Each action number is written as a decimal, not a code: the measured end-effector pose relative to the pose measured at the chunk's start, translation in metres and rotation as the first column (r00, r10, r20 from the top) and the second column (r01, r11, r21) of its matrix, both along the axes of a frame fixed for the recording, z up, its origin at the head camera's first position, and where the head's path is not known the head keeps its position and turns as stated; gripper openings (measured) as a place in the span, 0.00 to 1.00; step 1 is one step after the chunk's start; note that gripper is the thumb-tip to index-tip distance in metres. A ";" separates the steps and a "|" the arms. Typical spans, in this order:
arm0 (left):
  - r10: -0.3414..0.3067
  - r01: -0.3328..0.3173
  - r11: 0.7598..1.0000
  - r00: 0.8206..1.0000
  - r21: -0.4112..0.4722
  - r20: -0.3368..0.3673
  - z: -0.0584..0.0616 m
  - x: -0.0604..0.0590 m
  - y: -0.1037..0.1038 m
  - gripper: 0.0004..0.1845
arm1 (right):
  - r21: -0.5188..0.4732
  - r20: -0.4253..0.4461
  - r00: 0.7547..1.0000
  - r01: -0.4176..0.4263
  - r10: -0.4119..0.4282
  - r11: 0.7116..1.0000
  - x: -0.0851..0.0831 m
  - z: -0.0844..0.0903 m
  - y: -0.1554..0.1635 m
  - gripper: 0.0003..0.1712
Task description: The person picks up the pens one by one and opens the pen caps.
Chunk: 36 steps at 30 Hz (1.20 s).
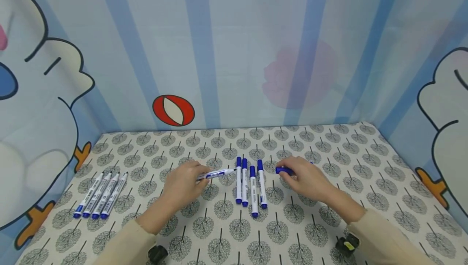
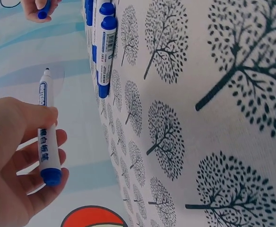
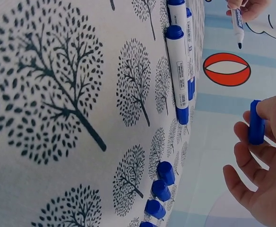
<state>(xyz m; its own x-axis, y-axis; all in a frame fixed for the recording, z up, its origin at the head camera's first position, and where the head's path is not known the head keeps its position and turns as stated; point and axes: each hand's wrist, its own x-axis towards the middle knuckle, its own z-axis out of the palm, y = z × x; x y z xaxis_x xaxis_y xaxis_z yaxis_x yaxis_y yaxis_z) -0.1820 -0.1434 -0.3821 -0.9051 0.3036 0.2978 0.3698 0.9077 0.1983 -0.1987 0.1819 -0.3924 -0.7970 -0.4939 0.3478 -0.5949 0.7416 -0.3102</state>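
Pinched between curled fingers, an uncapped marker (image 1: pixel 216 173) sits in the left hand (image 1: pixel 183 186), its tip toward four capped markers (image 1: pixel 250 186) lying in a row mid-table. Opposite, the right hand (image 1: pixel 307 179) grips a blue cap (image 1: pixel 283 170). Four uncapped markers (image 1: pixel 100 195) lie near the left edge of the tree-print tablecloth (image 1: pixel 226 232), under cartoon-printed backdrop walls (image 1: pixel 237 54).

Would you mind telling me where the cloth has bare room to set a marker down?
Free: the strip between the four uncapped markers at left and the left hand, and right of the right hand. Crowded: the centre, around the capped row.
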 end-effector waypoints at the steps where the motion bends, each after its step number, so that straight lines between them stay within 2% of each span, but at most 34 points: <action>1: 0.010 -0.010 1.000 1.000 -0.003 0.005 -0.001 0.000 -0.001 0.13 | 0.000 -0.004 1.000 0.001 -0.001 1.000 0.000 0.000 0.000 0.13; 10: 0.040 -0.040 0.999 0.999 0.004 0.030 -0.002 0.001 -0.011 0.10 | -0.010 -0.032 0.999 -0.005 0.005 1.000 0.000 0.001 0.002 0.13; 17: 0.088 -0.089 0.996 0.992 0.012 0.092 -0.003 0.000 -0.024 0.11 | -0.001 -0.027 1.000 0.016 -0.016 1.000 0.000 0.003 0.005 0.14; 23: 0.124 -0.125 0.992 0.988 0.005 0.087 -0.004 0.001 -0.033 0.11 | -0.009 -0.045 0.999 0.021 -0.022 1.000 -0.001 0.002 0.008 0.14; 28: 0.155 -0.158 0.987 0.982 0.022 0.109 -0.006 0.002 -0.043 0.11 | -0.027 -0.055 0.998 0.043 -0.045 0.999 -0.001 0.000 0.010 0.15; 36: 0.177 -0.181 0.983 0.976 0.022 0.126 -0.009 0.005 -0.064 0.13 | -0.035 -0.055 0.996 0.075 -0.076 0.997 0.003 0.001 0.017 0.15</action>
<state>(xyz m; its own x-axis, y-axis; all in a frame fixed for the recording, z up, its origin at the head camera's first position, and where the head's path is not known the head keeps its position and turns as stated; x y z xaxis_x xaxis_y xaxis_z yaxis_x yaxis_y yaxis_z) -0.1774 -0.2071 -0.3914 -0.9741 0.1256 0.1878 0.1731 0.9491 0.2631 -0.1961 0.1988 -0.3916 -0.8102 -0.4208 0.4081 -0.5549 0.7751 -0.3023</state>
